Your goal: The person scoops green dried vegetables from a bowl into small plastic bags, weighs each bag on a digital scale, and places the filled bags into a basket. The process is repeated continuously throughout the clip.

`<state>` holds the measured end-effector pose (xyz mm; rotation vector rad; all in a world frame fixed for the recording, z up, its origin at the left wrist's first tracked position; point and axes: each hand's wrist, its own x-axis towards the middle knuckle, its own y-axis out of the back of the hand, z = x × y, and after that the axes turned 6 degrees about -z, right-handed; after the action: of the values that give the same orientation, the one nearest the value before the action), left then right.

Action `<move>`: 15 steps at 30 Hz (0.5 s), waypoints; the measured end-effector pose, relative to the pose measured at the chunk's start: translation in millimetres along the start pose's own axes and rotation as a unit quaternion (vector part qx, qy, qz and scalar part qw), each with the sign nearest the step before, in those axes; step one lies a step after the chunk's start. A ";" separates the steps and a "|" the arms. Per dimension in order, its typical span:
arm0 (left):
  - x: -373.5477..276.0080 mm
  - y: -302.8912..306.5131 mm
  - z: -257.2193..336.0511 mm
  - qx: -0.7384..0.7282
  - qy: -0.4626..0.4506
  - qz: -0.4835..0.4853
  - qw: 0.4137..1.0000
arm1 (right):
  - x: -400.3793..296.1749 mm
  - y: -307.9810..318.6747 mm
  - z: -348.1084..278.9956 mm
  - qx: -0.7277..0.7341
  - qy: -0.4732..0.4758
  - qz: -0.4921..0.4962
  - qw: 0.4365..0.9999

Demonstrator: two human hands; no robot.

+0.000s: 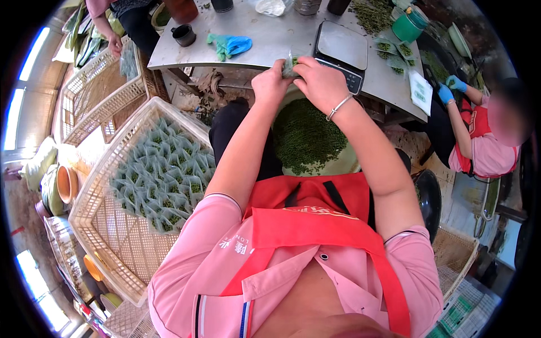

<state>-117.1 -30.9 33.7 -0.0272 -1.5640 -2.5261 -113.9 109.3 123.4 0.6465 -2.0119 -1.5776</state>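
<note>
My left hand [269, 84] and my right hand [320, 79] meet at the table's front edge. Both grip a small clear plastic bag [289, 67] with some green content showing; the fingers partly cover it. Below my hands, between my knees, a pale tub [351, 158] holds a heap of small green grains [308, 133]. Just beyond my right hand a digital kitchen scale [342, 44] with a bare metal plate sits on the table. To my left, a cream plastic crate [122, 236] holds many upright clear bags [165, 173], each with green grains inside.
On the metal table [279, 36] lie blue and green gloves [229, 45], a dark cup [184, 35], filled bags [395, 55] and a green jar [410, 25]. A co-worker in blue gloves [450, 88] sits at right. Another person's hand [114, 44] hangs over a crate [101, 84].
</note>
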 end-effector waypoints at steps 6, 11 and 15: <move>-3.8 -13.3 -19.9 -0.056 -0.085 0.020 0.995 | 19.9 -43.6 6.5 -0.015 -0.038 -0.112 0.993; -2.9 -2.1 -9.6 -0.075 -0.035 0.005 0.997 | -5.1 -17.9 -11.7 0.026 -0.031 -0.070 0.997; 2.4 -17.6 -9.6 -0.085 -0.196 0.118 0.970 | 9.4 -55.8 16.6 -0.019 -0.075 -0.172 0.982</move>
<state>-121.4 -32.2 14.1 -0.7298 -1.3540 -2.5568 -128.3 103.5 66.5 0.9240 -2.0530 -1.9091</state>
